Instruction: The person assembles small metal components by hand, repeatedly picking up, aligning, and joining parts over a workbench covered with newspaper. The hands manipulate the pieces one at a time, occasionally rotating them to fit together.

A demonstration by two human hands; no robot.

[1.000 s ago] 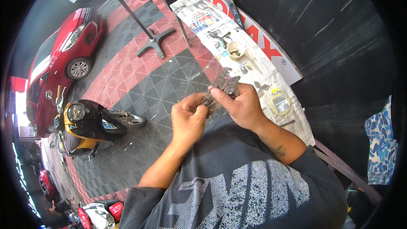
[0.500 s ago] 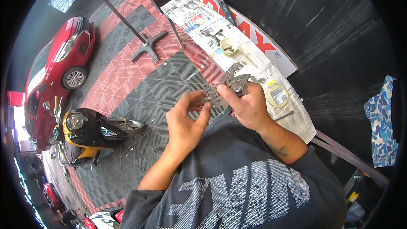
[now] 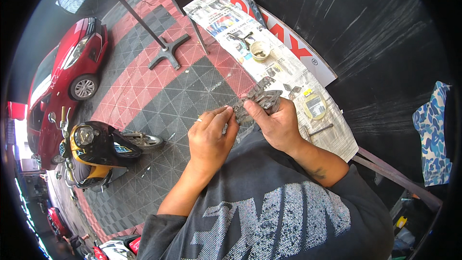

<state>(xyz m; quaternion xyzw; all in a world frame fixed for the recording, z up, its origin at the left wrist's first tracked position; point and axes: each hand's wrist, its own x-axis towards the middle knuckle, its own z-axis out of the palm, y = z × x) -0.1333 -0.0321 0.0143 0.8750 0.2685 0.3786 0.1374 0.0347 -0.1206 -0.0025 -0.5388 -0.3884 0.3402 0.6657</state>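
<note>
My right hand [image 3: 276,125] grips a dirty grey metal part, which looks like a brake caliper [image 3: 260,100], thumb on top and fingers underneath. At the caliper's left end, my left hand [image 3: 211,132] is closed, thumb and fingertips pinched together; what is between them is too small to make out. A ring shows on one left finger. Beside the right hand, on a newspaper-covered bench [image 3: 339,137], are a round clear container [image 3: 316,107], small dark flat pieces [image 3: 292,89] and a dark metal rod [image 3: 321,129].
Farther along the bench sit a round tub [image 3: 260,51] and a dark lever-like part [image 3: 239,38]. A black wall [image 3: 370,43] rises on the right. To the left stand a fan pole's base [image 3: 168,52], a yellow-black scooter [image 3: 89,147] and a red car [image 3: 65,67].
My left fingers have closed from a spread hold into a pinch at the caliper's left end. The right hand keeps its grip, with the caliper slightly turned.
</note>
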